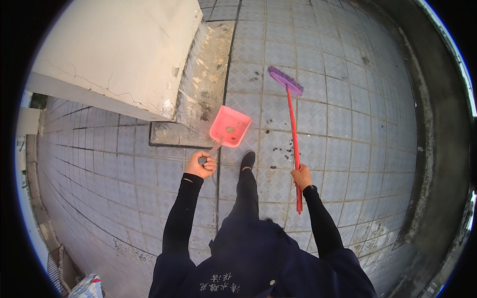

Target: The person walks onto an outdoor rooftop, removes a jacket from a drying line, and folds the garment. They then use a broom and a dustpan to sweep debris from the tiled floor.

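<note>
My left hand grips the handle of a pink plastic dustpan, whose pan points away from me beside a concrete ledge. A small brownish lump and a few dark bits lie in the pan. In my right hand is the red stick of a broom. The purple bristle head is at the far end, beyond the dustpan and to its right. Small dark clumps of debris are scattered on the tiles left of the stick. More dark bits lie left of the broom head.
A cracked cream wall block on a stained concrete base stands at the upper left. Grey tiled floor stretches around me to a dark parapet on the right. A bag sits at the lower left.
</note>
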A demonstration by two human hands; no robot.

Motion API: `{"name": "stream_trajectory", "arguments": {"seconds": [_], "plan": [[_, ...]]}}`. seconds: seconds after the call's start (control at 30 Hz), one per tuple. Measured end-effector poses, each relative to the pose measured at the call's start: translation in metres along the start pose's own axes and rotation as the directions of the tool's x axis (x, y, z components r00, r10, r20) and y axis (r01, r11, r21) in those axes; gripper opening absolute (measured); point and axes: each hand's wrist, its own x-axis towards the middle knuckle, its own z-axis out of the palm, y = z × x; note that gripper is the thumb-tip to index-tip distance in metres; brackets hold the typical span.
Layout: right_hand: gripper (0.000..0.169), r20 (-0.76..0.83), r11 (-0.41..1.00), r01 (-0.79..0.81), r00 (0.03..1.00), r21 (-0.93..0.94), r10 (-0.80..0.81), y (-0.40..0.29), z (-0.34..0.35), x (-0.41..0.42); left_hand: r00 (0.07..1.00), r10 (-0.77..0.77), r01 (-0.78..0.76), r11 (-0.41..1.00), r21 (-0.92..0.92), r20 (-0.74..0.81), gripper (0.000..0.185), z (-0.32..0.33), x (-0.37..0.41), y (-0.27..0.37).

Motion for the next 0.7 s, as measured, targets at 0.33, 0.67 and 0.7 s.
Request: {"name": "stream_trajectory", "arguments": {"seconds": [0.33,0.67,0.7], "plan": [[0.023,0.081,0.830,-0.003,0.995,-0.558,0.058,-0.239,0.048,0.263,0.986,-0.009,-0.002,0.998,-0.068,-0.167,0.020,0.138,0.110,0.113],[0.016,0.462,0.811,0.107,0.861,-0.575,0.213,-0.155,0.019,0.125,0.972,-0.002,-0.021,0.995,-0.095,-0.235,0.029,0.132,0.096,0.146],[0.014,0.536,0.842,0.095,0.808,-0.532,0.247,-0.159,-0.005,0.107,0.975,-0.010,-0.010,0.996,-0.088,-0.224,0.030,0.126,0.092,0.142]]}}
